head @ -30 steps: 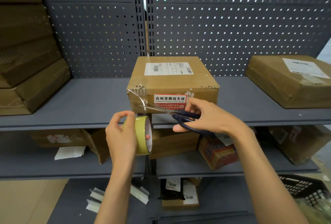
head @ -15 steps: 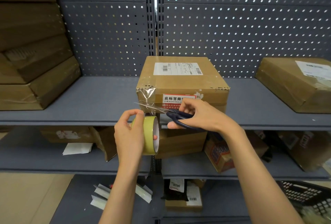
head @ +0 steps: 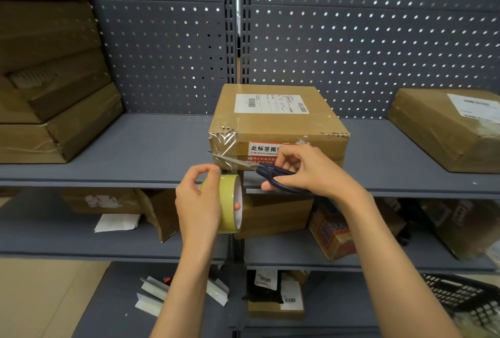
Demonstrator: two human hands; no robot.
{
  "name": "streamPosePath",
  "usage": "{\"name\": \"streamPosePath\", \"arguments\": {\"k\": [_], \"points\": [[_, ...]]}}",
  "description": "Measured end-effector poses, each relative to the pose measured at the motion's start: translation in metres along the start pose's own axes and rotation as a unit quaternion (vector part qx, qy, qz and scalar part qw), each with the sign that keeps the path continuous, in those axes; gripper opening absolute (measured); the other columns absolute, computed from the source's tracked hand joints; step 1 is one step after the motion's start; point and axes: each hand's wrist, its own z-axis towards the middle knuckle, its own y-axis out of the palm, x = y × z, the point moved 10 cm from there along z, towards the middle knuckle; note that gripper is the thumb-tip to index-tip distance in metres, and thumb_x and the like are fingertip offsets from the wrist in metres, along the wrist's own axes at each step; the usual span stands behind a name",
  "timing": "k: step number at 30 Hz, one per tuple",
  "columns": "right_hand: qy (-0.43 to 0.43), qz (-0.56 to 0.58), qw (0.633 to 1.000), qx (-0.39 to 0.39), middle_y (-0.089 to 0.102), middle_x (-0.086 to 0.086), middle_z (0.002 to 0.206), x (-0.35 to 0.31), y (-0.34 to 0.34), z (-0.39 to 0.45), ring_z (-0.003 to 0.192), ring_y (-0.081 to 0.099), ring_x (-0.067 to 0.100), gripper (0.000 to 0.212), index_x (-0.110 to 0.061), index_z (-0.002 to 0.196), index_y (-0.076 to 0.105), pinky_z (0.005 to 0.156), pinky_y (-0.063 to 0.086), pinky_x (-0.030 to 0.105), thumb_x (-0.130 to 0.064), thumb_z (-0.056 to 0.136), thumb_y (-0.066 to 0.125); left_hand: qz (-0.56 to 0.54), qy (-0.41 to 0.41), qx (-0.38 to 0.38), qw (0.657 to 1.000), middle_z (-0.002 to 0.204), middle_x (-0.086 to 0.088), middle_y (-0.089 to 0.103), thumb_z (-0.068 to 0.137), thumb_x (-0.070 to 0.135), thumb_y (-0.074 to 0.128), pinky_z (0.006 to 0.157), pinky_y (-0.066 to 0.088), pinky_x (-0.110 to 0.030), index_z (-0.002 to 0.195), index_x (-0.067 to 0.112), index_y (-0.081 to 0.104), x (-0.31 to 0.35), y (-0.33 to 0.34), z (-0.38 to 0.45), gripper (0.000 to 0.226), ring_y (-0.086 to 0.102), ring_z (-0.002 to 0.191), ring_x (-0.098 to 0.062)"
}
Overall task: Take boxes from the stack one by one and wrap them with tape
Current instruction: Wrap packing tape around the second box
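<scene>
A brown cardboard box (head: 278,124) with a white shipping label and a red-and-white sticker stands at the front of the grey shelf (head: 151,148). Clear tape runs from the box's front left corner down to a yellowish tape roll (head: 230,199). My left hand (head: 198,199) grips that roll just below the shelf edge. My right hand (head: 311,172) holds dark-handled scissors (head: 243,166), whose blades lie across the stretched tape in front of the box.
A stack of brown boxes (head: 54,89) fills the shelf's left end; another box (head: 449,126) lies at the right. Lower shelves hold boxes, a red carton (head: 332,232) and paper. A black basket (head: 465,297) sits bottom right. Pegboard backs the shelves.
The scissor blades have come together across the tape strip. Both hands and the roll keep their place in front of the box; the view has shifted slightly.
</scene>
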Motion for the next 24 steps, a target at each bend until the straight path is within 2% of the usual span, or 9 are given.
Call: {"name": "streamPosePath", "arguments": {"k": [5,9,13,18,24], "points": [[0.000,0.010,1.000,-0.002,0.055,-0.012,0.063,0.0013,0.0025,0.0009,0.050,0.044,-0.004,0.044,-0.002,0.074,0.059,0.049,0.033,0.008,-0.034,0.064,0.087,0.000,0.004,0.007,1.000,0.067,-0.011,0.064,0.094,0.025,0.057,0.059,0.051,-0.040,0.087,0.027,0.062,0.0001,-0.0011,0.0005,0.010,0.066,0.055,-0.032],[0.003,0.011,1.000,-0.007,0.059,-0.008,0.069,0.0028,0.0046,0.0004,0.052,0.046,-0.004,0.044,-0.001,0.078,0.060,0.049,0.035,0.009,-0.034,0.065,0.086,0.008,0.008,0.014,1.000,0.078,-0.014,0.065,0.094,0.029,0.058,0.062,0.054,-0.044,0.085,0.030,0.063,-0.0023,-0.0028,0.0005,0.010,0.067,0.067,-0.036],[0.002,0.004,1.000,-0.009,0.062,-0.003,0.073,0.0048,0.0065,0.0008,0.057,0.046,0.001,0.045,-0.004,0.078,0.060,0.052,0.037,0.013,-0.038,0.065,0.085,0.011,0.009,0.019,1.000,0.084,-0.013,0.066,0.091,0.032,0.059,0.070,0.055,-0.058,0.081,0.036,0.063,-0.0022,-0.0036,-0.0004,0.011,0.066,0.076,-0.040],[-0.001,-0.036,0.999,-0.007,0.060,-0.008,0.076,0.0059,0.0060,0.0022,0.062,0.050,0.002,0.044,-0.008,0.080,0.056,0.053,0.038,0.010,-0.041,0.067,0.083,0.010,0.001,0.016,1.000,0.086,-0.010,0.064,0.092,0.031,0.058,0.072,0.055,-0.058,0.083,0.033,0.062,-0.0040,-0.0025,-0.0019,0.010,0.066,0.078,-0.040],[-0.022,-0.091,0.996,-0.007,0.053,-0.011,0.071,0.0028,0.0078,0.0057,0.061,0.044,0.005,0.043,-0.014,0.082,0.049,0.052,0.035,0.013,-0.042,0.071,0.080,0.013,-0.005,0.002,1.000,0.081,-0.004,0.058,0.095,0.025,0.055,0.068,0.054,-0.048,0.092,0.024,0.060,-0.0048,0.0020,-0.0032,0.006,0.065,0.072,-0.029]]}}
